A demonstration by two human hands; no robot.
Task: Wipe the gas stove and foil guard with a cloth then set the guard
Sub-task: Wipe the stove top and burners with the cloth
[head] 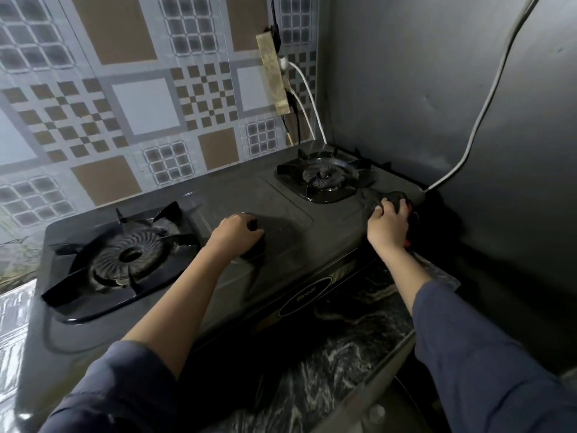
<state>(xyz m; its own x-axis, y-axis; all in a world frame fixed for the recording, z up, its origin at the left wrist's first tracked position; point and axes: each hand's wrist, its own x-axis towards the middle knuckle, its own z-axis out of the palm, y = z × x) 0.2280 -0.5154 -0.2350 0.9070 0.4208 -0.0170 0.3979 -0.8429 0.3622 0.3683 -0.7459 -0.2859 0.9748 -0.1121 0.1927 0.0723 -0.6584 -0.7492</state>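
Sitting on the table point(359, 326), the gas stove point(281, 214) is wiped at its right corner; a hard stroke could knock the nearby burner grate point(326, 179) loose; the left hand point(235, 232) rests curled on the stove, its hold unclear; the right hand point(388, 228) grips the dark cloth point(395, 200), which may snag the grey cable point(461, 162).

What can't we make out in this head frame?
All head view:
- Left hand: fingers curl under the palm; holding anything, unclear.
- Red item by right hand: mostly hidden by the wrist.
- Dark cloth: edges lost against the dark stove.
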